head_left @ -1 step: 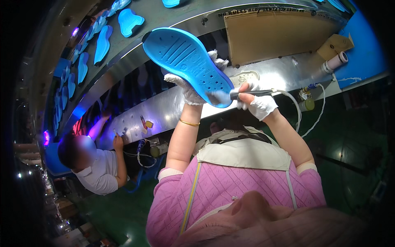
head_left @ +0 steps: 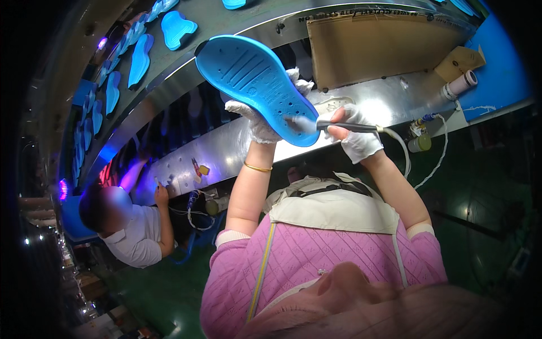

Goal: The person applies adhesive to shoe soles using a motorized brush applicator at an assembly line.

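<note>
A large blue shoe sole [head_left: 257, 85] with grooves and small holes lies tilted in front of me. My left hand [head_left: 257, 121], in a white glove, grips the sole's edges from beneath, with the thumb on the near side and fingertips showing past the far side. My right hand [head_left: 355, 135], its glove leaving the thumb bare, is closed around a brush [head_left: 344, 127] with a dark handle and a pale tube at its back end. The blurred bristles touch or hover just over the sole's holed end. Beyond my right hand, a pale sole [head_left: 334, 105] lies on the metal bench.
The metal bench [head_left: 226, 152] runs across in front of me. Behind it, a conveyor [head_left: 220, 22] carries several blue soles. A cardboard sheet [head_left: 384, 51] leans at the back. A hose and a yellowish jar [head_left: 419, 144] are at right. A co-worker [head_left: 135, 231] sits at left.
The brush's bristles have moved slightly farther up the sole, away from its near end edge. My left hand keeps its grip, and the sole has barely shifted.
</note>
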Demonstrator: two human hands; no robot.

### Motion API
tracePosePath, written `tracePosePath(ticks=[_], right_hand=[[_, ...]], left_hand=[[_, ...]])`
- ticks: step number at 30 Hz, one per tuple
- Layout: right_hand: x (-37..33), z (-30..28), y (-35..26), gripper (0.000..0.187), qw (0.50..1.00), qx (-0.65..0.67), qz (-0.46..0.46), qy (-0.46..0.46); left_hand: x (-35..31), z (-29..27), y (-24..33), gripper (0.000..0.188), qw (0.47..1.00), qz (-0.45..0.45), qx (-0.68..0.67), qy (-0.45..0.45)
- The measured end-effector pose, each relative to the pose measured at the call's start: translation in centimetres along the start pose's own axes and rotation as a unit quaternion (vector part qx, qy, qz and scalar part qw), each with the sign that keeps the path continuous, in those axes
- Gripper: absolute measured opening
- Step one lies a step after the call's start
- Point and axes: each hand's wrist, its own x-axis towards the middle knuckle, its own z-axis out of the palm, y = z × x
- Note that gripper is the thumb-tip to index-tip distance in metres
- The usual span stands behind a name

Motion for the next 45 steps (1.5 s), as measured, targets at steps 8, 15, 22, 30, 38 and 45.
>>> tracePosePath(ticks=[8, 15, 22, 30, 38, 45], right_hand=[[1.2, -0.8, -0.6, 0.015, 0.965, -0.24, 0.029, -0.102], [1.4, -0.7, -1.0, 0.012, 0.99, -0.091, 0.054, -0.098], [1.6, -0.1, -0.9, 0.014, 0.963, -0.227, 0.024, -0.146], [1.9, -0.8, -1.4, 0.011, 0.959, -0.216, 0.084, -0.162], [2.1, -2.6, -2.8, 0.009, 0.909, -0.382, -0.055, -0.157], [0.4, -3.5, -5.2, 0.014, 0.982, -0.164, -0.09, -0.028]], left_hand=[[-0.4, -1.2, 2.1, 0.125, 0.932, -0.112, 0.343, 0.037], [1.2, -0.4, 2.7, 0.107, 0.897, -0.221, 0.368, 0.106], [3.4, 1.2, 2.4, 0.067, 0.791, -0.352, 0.466, 0.179], [3.6, 0.8, 1.8, 0.065, 0.764, -0.357, 0.507, 0.179], [3.1, 1.9, 2.0, 0.065, 0.793, -0.323, 0.466, 0.223], [0.5, 1.8, 5.4, 0.075, 0.953, -0.049, 0.271, 0.128]])
